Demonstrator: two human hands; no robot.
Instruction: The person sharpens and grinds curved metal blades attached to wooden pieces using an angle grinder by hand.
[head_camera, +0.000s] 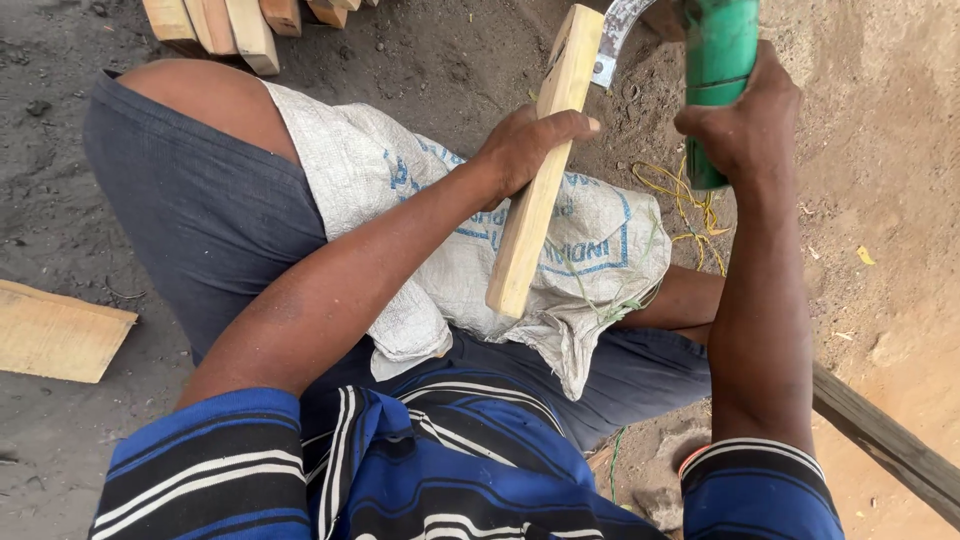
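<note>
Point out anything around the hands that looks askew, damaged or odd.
Little stands out. The wooden slat in the left hand lies slanted across the woven sack on the lap. The curved blade, on a green handle in the right hand, meets its top end. A loose yellow-green string tangles on the ground.

handle (718, 70) – green | sack (400, 190) – white, blue print | shirt (400, 470) – blue-striped

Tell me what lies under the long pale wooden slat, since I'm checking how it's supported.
Under the long pale wooden slat lies a white woven sack with blue print, draped over the person's lap. The left hand grips the slat. Whatever is beneath the sack is hidden.
</note>
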